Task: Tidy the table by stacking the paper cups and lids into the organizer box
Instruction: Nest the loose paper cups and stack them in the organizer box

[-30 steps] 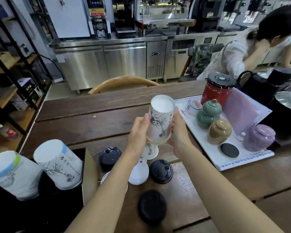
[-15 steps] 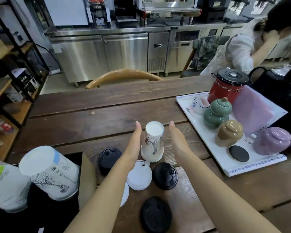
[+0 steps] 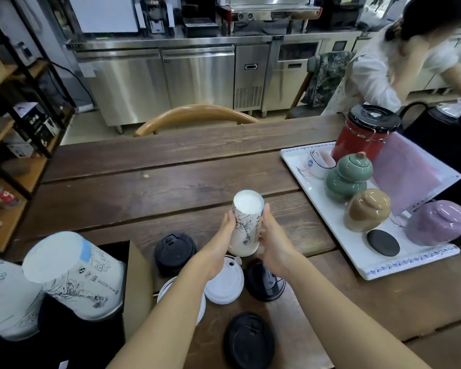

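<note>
An upside-down stack of white printed paper cups (image 3: 246, 225) stands on the wooden table (image 3: 171, 187). My left hand (image 3: 225, 233) presses its left side and my right hand (image 3: 270, 241) its right side, so both grip it. Two larger cup stacks (image 3: 72, 272) lean in the black organizer box (image 3: 133, 286) at lower left. Around my wrists lie three black lids (image 3: 174, 251), (image 3: 265, 282), (image 3: 249, 339) and two white lids (image 3: 224, 282), (image 3: 181, 302).
A white tray (image 3: 330, 235) at right carries green, tan and purple ceramic jars, a red canister (image 3: 365, 134) and a pink sheet. A person in white leans at the far right. A wooden chair back (image 3: 194, 115) stands behind the table; shelves stand at left.
The raised cup came down onto the other cup on the table. My hands let go for a moment and now clasp the joined stack from both sides.
</note>
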Tool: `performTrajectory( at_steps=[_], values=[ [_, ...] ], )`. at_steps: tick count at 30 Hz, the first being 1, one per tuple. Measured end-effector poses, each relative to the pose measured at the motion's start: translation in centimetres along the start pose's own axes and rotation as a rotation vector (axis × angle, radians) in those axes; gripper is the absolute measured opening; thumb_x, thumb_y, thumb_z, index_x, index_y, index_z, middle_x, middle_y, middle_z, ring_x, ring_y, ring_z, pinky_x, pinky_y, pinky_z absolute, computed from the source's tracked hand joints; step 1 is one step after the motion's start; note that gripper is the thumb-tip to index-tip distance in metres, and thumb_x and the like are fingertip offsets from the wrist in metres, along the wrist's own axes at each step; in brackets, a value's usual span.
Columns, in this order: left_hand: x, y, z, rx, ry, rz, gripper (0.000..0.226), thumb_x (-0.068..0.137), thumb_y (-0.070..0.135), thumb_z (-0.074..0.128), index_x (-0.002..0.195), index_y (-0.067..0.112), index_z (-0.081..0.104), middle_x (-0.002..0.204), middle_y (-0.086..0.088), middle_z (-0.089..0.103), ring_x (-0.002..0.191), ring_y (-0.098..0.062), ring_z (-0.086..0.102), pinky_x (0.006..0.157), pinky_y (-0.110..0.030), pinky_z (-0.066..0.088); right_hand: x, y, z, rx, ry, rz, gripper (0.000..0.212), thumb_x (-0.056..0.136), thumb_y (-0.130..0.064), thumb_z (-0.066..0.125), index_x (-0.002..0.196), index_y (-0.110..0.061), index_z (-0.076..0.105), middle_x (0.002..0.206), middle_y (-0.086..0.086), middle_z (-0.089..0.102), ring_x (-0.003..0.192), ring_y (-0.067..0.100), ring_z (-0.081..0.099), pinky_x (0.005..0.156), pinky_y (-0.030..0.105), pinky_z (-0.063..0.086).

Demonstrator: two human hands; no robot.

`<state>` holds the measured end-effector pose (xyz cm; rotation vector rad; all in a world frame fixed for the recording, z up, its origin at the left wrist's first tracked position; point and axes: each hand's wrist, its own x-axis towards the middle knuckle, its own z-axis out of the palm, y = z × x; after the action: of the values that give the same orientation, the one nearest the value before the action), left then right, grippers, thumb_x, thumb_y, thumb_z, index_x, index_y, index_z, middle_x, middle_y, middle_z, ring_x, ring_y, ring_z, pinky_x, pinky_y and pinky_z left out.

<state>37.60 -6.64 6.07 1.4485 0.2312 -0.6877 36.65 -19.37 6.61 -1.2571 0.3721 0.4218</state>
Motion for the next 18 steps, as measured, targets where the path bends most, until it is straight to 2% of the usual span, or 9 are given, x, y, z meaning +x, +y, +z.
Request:
performTrajectory(
  at_steps=[3,6,8,10,12,16,18],
  values=[
    [-0.6,0.3,-0.3,0.005,0.05,0.131,0.049,0.094,0.056,0.027,0.14,0.039,0.032,0.152,0.011,0.034,0.14,-0.012,0.03,0.118,-0.043,0.019,-0.6,-0.6,0.2,-0.118,0.024,-0.038,0.047,0.09,-0.066,0.024,0.087,-0.046,0.067,0.081,-0.022,0.074,0.071,-0.011,0.066,0.066,0.017,0.037],
    [-1.7,1.3,-0.3,0.008,0.143,0.25,0.032,0.096,0.048,0.032,0.122,0.037,0.045,0.143,0.006,0.047,0.131,-0.014,0.042,0.114,-0.042,0.029,-1.2,-1.6,0.8,-0.217,0.105,-0.083,0.048,0.091,-0.064,0.024,0.092,-0.041,0.066,0.093,-0.015,0.067,0.079,-0.009,0.061,0.059,0.01,0.037],
    [-2.7,2.3,-0.3,0.005,0.181,0.279,0.023,0.094,0.05,0.036,0.109,0.04,0.05,0.137,0.006,0.052,0.126,-0.015,0.048,0.108,-0.041,0.036,-1.5,-2.4,1.3,-0.278,0.141,-0.131,0.049,0.093,-0.063,0.022,0.097,-0.04,0.066,0.099,-0.012,0.065,0.088,-0.002,0.058,0.065,0.014,0.036],
    [-3.7,3.1,-0.3,-0.012,0.206,0.289,0.02,0.093,0.052,0.037,0.1,0.042,0.052,0.134,0.005,0.055,0.124,-0.016,0.051,0.103,-0.04,0.04,-1.9,-3.3,2.1,-0.32,0.153,-0.196,0.05,0.095,-0.059,0.021,0.086,-0.041,0.067,0.095,-0.014,0.067,0.087,-0.001,0.057,0.071,0.019,0.039],
    [-4.5,3.5,-0.3,-0.013,0.218,0.303,0.022,0.094,0.052,0.036,0.102,0.04,0.052,0.133,0.005,0.055,0.123,-0.017,0.051,0.106,-0.043,0.039,-2.4,-3.7,2.5,-0.31,0.154,-0.205,0.051,0.095,-0.058,0.022,0.081,-0.04,0.067,0.089,-0.016,0.068,0.083,-0.001,0.058,0.066,0.019,0.037],
    [-5.0,3.0,-0.1,-0.021,0.182,0.298,0.032,0.097,0.047,0.033,0.121,0.032,0.047,0.136,0.003,0.053,0.125,-0.016,0.05,0.109,-0.045,0.038,-3.0,-3.3,2.0,-0.311,0.146,-0.169,0.05,0.095,-0.058,0.023,0.096,-0.034,0.067,0.099,-0.008,0.069,0.087,0.002,0.061,0.061,0.017,0.035],
    [-4.7,2.4,0.1,-0.029,0.157,0.29,0.034,0.099,0.043,0.031,0.127,0.032,0.045,0.138,0.003,0.052,0.125,-0.016,0.05,0.11,-0.044,0.037,-3.0,-2.7,1.4,-0.327,0.161,-0.147,0.049,0.096,-0.056,0.024,0.088,-0.033,0.066,0.09,-0.013,0.069,0.077,-0.001,0.064,0.056,0.016,0.036]
  ],
)
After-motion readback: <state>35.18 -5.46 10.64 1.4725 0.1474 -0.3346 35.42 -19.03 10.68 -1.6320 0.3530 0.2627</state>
